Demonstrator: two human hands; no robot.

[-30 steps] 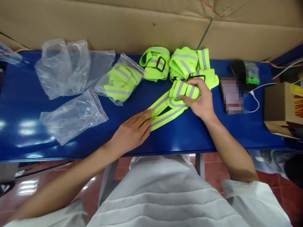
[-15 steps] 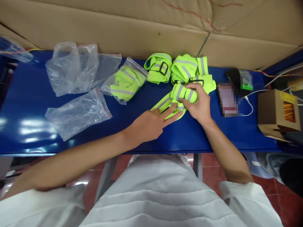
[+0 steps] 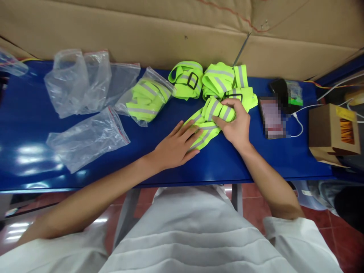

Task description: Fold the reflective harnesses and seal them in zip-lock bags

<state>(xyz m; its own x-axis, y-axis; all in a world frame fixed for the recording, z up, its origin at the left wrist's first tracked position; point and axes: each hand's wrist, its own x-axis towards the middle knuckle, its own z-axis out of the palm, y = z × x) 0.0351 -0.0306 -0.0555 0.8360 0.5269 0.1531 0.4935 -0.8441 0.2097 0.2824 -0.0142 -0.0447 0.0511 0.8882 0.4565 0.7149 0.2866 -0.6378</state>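
My right hand (image 3: 235, 123) grips the rolled part of a neon-yellow reflective strap (image 3: 212, 109) with grey stripes, thumb in front and fingers over the top. Loose lengths of that strap trail to the lower left on the blue table. Across them lies my left hand (image 3: 178, 146), flat with its fingers spread, the fingertips touching the strap. Just behind are more bundles: a folded strap (image 3: 186, 81) with a black buckle, and another folded bundle (image 3: 218, 79) beside it. A clear zip bag (image 3: 148, 100) to the left contains a further folded strap.
Clear plastic zip bags (image 3: 79, 83) lie at the left, one (image 3: 91, 140) nearer the front edge. A phone (image 3: 271, 117), a white cable (image 3: 300, 127) and a cardboard box (image 3: 332, 131) are on the right. Brown padded board (image 3: 142, 34) closes off the back.
My left hand has slid left along the strap and flattened, its fingers now spread over the loose lengths. My right hand keeps its grip on the roll.
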